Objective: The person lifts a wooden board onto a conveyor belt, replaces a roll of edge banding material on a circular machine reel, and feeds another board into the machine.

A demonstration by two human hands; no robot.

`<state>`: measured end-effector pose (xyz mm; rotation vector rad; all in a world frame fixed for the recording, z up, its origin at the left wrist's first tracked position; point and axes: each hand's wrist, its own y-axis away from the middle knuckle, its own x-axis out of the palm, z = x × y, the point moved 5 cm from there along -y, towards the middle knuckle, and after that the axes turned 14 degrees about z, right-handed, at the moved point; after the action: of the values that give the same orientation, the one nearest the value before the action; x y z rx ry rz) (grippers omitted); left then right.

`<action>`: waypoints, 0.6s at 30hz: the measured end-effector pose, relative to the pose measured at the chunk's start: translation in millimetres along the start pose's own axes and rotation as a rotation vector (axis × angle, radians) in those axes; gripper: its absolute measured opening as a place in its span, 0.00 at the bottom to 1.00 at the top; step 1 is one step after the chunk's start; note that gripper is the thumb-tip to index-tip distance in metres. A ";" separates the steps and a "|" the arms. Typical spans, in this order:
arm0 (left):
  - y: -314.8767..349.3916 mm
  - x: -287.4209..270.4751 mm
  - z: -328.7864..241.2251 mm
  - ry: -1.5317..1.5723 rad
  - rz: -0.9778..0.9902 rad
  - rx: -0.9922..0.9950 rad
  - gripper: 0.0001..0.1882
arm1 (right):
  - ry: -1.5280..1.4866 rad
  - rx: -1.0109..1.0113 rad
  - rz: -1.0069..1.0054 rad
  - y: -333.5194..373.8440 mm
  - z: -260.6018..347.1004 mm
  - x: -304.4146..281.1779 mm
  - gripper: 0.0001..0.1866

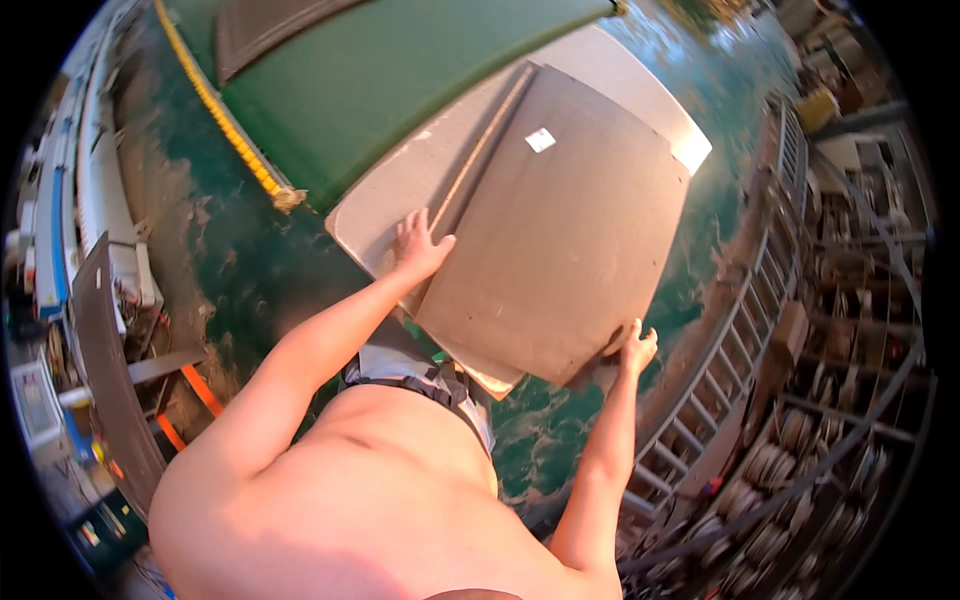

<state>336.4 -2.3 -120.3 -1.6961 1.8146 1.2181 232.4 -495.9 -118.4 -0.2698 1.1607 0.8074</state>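
Observation:
In front of me a large brown-grey flat panel (pixel 560 230) with a small white label (pixel 540 140) lies on a bigger pale board (pixel 385 190). A narrow strip (pixel 485 145) runs along the panel's left edge. My left hand (pixel 422 245) rests with spread fingers on the pale board, its thumb by the panel's left edge. At the panel's near right corner is my right hand (pixel 637 350), fingers apart and casting a shadow on the panel. Whether it touches the edge I cannot tell.
Beyond the board stretches a green surface (pixel 330 120) with a yellow edging (pixel 225 120) and another brown panel (pixel 270 35). A ladder (pixel 720 375) lies at the right, beside shelves of spools (pixel 780 460). A brown panel (pixel 105 350) leans at left near orange bars (pixel 200 390).

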 end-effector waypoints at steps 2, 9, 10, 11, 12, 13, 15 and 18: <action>1.3 -3.9 -28.4 0.055 0.081 -0.042 0.42 | -0.495 0.149 0.291 -21.8 4.7 19.6 0.28; 23.9 -5.0 -25.4 -0.029 -0.055 -0.147 0.45 | -0.243 0.092 0.247 -9.4 15.9 36.6 0.37; 31.5 -1.3 -22.3 -0.030 -0.051 -0.148 0.45 | -0.236 0.114 0.224 1.0 10.2 32.2 0.37; 41.5 2.1 -19.1 -0.024 -0.054 -0.119 0.45 | -0.237 0.115 0.227 14.0 2.2 29.4 0.38; 50.8 5.5 -19.7 -0.013 -0.055 -0.084 0.44 | -0.237 0.118 0.221 26.1 -7.0 22.4 0.38; 63.9 7.5 -21.1 0.008 -0.034 -0.075 0.44 | -0.259 0.139 0.215 38.5 -20.4 17.4 0.38; 92.1 9.3 -20.1 -0.001 -0.019 -0.028 0.43 | -0.283 0.170 0.217 62.5 -49.2 6.3 0.37; 130.9 7.2 -7.7 0.005 0.017 -0.021 0.41 | -0.417 0.267 0.267 93.9 -90.4 -4.9 0.34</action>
<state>214.4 -25.8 -77.9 -1.6999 1.8294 1.2447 103.0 -484.9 -131.1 0.2710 0.9033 0.8794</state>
